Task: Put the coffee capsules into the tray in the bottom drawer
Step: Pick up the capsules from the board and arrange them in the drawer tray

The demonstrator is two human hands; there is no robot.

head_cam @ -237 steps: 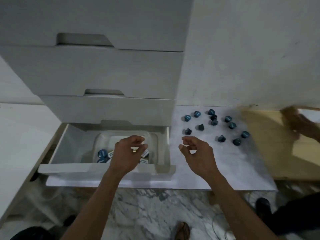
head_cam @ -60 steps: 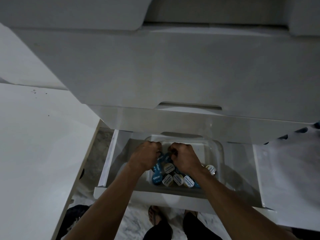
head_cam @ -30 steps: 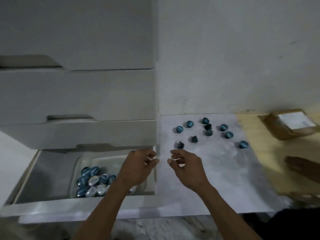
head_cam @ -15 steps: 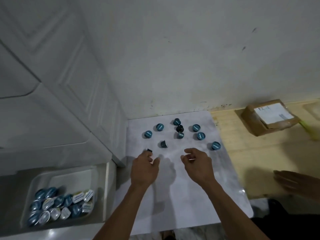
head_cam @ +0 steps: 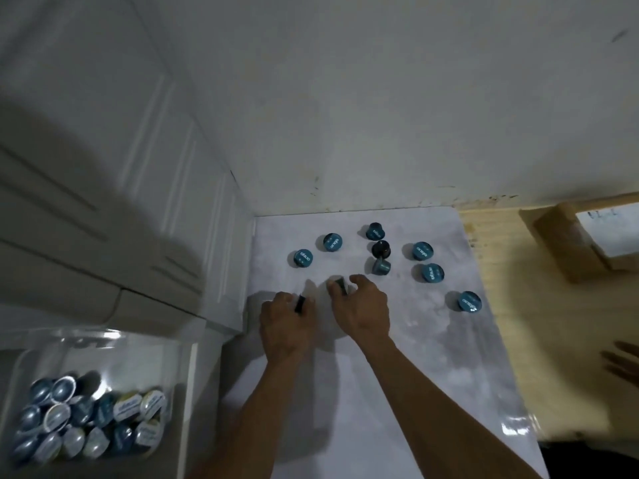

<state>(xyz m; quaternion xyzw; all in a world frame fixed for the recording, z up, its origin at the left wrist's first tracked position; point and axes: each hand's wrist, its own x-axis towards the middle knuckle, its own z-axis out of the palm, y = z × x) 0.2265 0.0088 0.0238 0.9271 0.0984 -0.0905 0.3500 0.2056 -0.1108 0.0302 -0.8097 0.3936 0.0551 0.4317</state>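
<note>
Several blue coffee capsules (head_cam: 427,272) and one black capsule (head_cam: 381,248) lie scattered on a pale marble-look sheet (head_cam: 432,357) on the floor. My left hand (head_cam: 284,323) has its fingers closed around a dark capsule (head_cam: 300,303) at the sheet's left side. My right hand (head_cam: 363,311) pinches another dark capsule (head_cam: 341,285) just beside it. At the lower left, the open bottom drawer (head_cam: 192,392) holds a clear tray (head_cam: 90,344) with several capsules (head_cam: 93,423) piled in it.
White drawer fronts (head_cam: 103,188) rise at the left and a white wall runs behind the sheet. A cardboard box (head_cam: 570,243) sits on the wooden floor at the right. Another person's hand (head_cam: 622,364) shows at the right edge.
Both my hands moved forward onto the sheet and closed on the two nearest dark capsules, which lay free half a second ago. The view swung right from the drawer.
</note>
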